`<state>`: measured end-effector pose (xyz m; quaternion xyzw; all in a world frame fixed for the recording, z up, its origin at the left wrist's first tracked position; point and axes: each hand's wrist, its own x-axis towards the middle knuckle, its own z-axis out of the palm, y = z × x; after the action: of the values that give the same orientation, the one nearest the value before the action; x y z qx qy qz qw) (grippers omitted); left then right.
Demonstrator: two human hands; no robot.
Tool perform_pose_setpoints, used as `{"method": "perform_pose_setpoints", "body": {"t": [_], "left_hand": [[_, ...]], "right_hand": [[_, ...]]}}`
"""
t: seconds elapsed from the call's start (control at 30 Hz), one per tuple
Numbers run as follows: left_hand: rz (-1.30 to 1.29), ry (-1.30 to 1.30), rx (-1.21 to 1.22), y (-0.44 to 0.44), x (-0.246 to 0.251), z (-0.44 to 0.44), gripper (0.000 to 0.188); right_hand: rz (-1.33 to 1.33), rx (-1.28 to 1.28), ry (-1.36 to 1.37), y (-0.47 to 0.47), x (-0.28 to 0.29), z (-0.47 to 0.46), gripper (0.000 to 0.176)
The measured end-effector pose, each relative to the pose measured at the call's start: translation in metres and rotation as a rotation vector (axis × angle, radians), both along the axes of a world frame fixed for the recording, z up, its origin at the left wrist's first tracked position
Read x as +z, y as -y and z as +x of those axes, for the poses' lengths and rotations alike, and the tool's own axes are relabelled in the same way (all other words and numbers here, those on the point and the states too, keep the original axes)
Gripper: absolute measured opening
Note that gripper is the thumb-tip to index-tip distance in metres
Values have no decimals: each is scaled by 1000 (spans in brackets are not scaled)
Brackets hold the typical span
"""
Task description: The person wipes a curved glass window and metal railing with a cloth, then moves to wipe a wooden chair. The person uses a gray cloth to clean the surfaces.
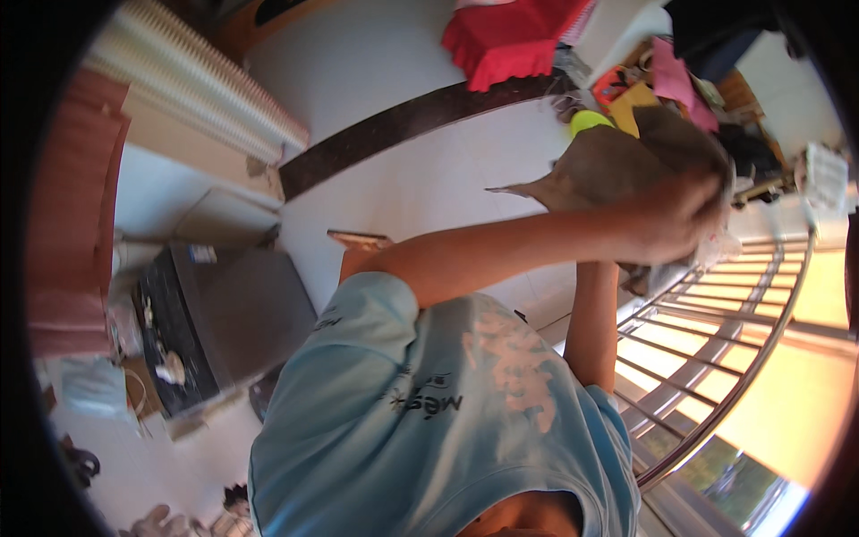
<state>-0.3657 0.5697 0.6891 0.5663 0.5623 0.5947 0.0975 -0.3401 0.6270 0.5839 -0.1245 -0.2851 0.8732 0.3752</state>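
Note:
My left arm reaches across to the right, and my left hand (pixel 678 218) is motion-blurred. It grips a grey-brown sheet, apparently cloth (pixel 597 168), which spreads out to the left and ends in a thin pointed corner. My right forearm (pixel 592 315) rises behind the left one; the right hand itself is hidden there. Below my left hand, a crumpled clear plastic piece (pixel 718 252) and a dark item show beside the railing, too blurred to name.
A curved metal railing (pixel 725 389) runs along the right by a bright window. Mixed items, including a pink sheet (pixel 671 74) and a yellow-green round object (pixel 590 122), crowd the upper right. A dark box-shaped cabinet (pixel 248 315) stands left. Red cloth (pixel 503 43) hangs beyond a dark floor strip (pixel 376 144).

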Motion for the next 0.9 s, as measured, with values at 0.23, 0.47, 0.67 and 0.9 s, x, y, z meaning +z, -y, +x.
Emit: {"method": "perform_pose_setpoints", "body": {"t": [0.23,0.47,0.67,0.9], "left_hand": [[52,272,108,28,-70,-63,45],[-614,692,36,74,-107,-137,63],[-446,744,-151,83,-134,-117,37],[-164,1004,127,111,-148,-136,24]], "right_hand": [[978,-54,371,-9,19,13,52],[2380,-95,869,8,43,-12,37],[1628,346,549,10,29,-21,53],[831,586,689,-13,-21,14,45]]}}
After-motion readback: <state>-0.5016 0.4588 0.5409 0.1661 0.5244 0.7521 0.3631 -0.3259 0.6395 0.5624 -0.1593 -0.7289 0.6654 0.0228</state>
